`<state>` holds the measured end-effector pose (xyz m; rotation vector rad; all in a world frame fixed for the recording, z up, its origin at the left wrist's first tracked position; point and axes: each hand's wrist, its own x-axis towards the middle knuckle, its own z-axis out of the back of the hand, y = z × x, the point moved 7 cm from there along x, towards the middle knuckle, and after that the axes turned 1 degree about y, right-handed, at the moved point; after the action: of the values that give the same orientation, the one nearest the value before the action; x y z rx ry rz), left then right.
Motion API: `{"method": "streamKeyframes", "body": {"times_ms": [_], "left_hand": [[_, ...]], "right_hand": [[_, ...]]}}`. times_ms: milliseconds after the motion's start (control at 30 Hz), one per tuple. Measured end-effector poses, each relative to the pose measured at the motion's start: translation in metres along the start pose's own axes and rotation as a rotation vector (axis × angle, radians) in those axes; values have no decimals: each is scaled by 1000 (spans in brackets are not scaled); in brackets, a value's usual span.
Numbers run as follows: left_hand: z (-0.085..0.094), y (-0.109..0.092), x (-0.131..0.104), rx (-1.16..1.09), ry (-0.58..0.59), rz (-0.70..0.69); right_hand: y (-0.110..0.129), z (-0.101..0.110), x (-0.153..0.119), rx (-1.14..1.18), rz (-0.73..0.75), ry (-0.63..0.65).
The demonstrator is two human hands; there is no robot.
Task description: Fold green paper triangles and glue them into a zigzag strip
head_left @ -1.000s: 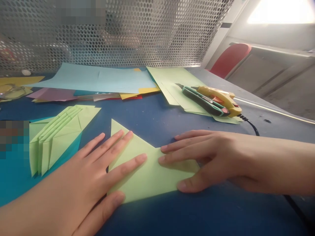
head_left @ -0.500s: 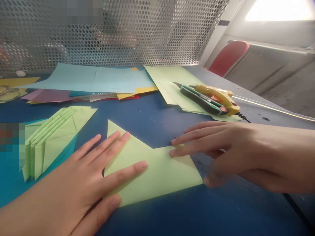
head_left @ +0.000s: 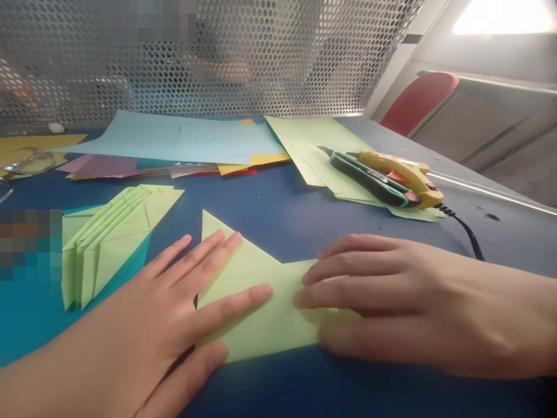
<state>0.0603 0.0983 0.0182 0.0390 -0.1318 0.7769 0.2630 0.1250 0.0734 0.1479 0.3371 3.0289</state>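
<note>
A folded light green sheet of paper (head_left: 261,316) lies flat on the blue table, one pointed corner rising at its far left. My left hand (head_left: 183,319) rests on its left part with the fingers spread. Across the right part of the paper lies my right hand (head_left: 391,302), fingers stretched out and slightly bent, covering that end. To the left stands a row of pleated light green folded papers (head_left: 115,232) on a teal sheet (head_left: 26,325).
Light blue paper (head_left: 187,136) and other coloured sheets are stacked along a perforated metal screen (head_left: 243,64). A green-and-black utility knife (head_left: 374,180) and a yellow glue gun (head_left: 404,174) with a black cord rest on pale green sheets (head_left: 313,157). A red chair (head_left: 420,101) is beyond.
My right hand has moved left and nearer onto the paper, covering its right end. My left hand keeps its place on the sheet. The view has shifted slightly.
</note>
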Motion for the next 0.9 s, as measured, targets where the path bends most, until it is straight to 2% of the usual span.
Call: {"method": "streamKeyframes", "body": {"times_ms": [133,267,600,900], "left_hand": [[0,-1,-2,36,12,-16],[4,-2,-4,56,-9,-27],[2,-3,-5,58,0,-8],[5,-4,-6,40,-18,-6]], "right_hand": [[3,-8,6,53,-30,-9],[9,-14,13,1,-44,-14],[25,-18,27,-191,-125,-42],[24,-10,22,-147,-105,-46]]}}
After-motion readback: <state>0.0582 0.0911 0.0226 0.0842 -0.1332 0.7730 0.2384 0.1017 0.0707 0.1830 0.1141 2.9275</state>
